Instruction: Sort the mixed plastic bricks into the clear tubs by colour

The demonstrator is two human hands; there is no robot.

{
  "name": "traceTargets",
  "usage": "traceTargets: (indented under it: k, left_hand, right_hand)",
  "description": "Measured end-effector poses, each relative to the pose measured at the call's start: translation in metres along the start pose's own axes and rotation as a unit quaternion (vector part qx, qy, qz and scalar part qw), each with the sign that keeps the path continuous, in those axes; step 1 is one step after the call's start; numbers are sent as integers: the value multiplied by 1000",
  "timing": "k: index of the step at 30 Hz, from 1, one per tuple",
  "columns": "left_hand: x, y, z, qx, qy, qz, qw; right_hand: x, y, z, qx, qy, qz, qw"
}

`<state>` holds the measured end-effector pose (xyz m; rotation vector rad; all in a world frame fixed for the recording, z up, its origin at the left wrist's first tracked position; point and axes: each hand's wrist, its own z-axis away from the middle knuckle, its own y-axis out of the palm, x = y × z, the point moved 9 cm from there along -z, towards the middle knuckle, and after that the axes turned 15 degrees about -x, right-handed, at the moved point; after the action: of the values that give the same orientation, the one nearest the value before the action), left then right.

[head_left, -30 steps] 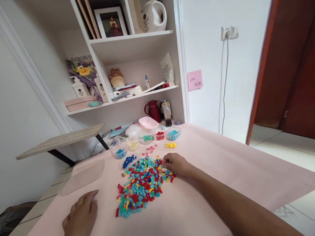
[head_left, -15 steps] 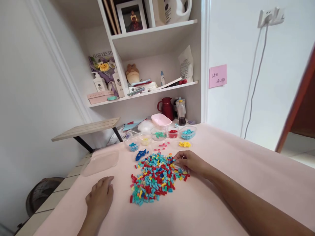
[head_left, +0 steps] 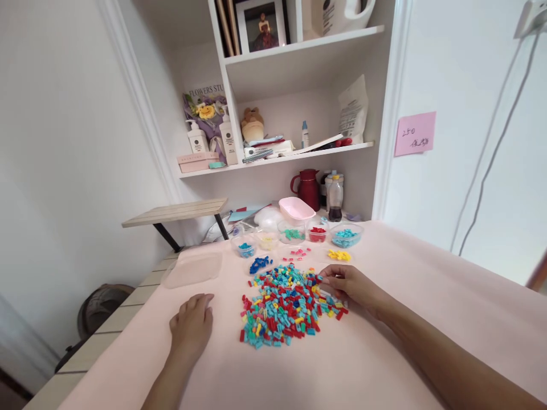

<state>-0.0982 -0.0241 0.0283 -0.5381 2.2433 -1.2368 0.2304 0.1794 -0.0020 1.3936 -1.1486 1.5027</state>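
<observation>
**Ana:** Across the lower half of the view, what takes up the most room?

**Ben:** A desk (head_left: pixel 427 319) under a pale pink cover. Behind it, at twelve o'clock, a white shelf unit (head_left: pixel 299 97) holds a framed picture, bottles and a soft toy. A small wooden side table (head_left: pixel 179 212) stands at ten o'clock from the desk's middle.

**Ana:** And on the desk?

**Ben:** At the centre lies a pile of small bricks (head_left: pixel 288 304) in red, teal, yellow and blue. A clear flat lid (head_left: pixel 192 269) rests at nine o'clock from the pile, well apart from it.

**Ana:** Where are the hands?

**Ben:** The left hand (head_left: pixel 192 327) lies palm down on the cover at eight o'clock from the pile, near it but not touching, fingers loosely together and holding nothing. The right hand (head_left: pixel 350 285) rests at the pile's three o'clock edge, fingers curled down among the bricks; I cannot tell whether it has one pinched.

**Ana:** Anything smaller?

**Ben:** At twelve o'clock from the pile stands a pink tub (head_left: pixel 296 208) with a red jug (head_left: pixel 306 188) behind it. A row of small clear bowls (head_left: pixel 346 234) sits in front of the tub, each with bricks of one colour. Between bowls and pile lie three little sorted heaps: dark blue bricks (head_left: pixel 260 263) at eleven o'clock, pink bricks (head_left: pixel 297 252) at twelve, yellow bricks (head_left: pixel 339 255) at one, just beside the right hand's fingertips.
</observation>
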Motion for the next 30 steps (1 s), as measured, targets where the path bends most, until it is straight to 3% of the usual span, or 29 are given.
traceTargets:
  k: [9,20,30]
  left_hand:
    - [-1,1,3,7,4,10,1000]
    - [-3,3,5,14,11,7,1000]
    - [-31,13,15,103,6,83,991]
  right_hand:
    - [7,3,6,10,5,13,1000]
    - [-4,2,-1,21,0,1,1000]
    - [-2,-1,1,8,9,-62,998]
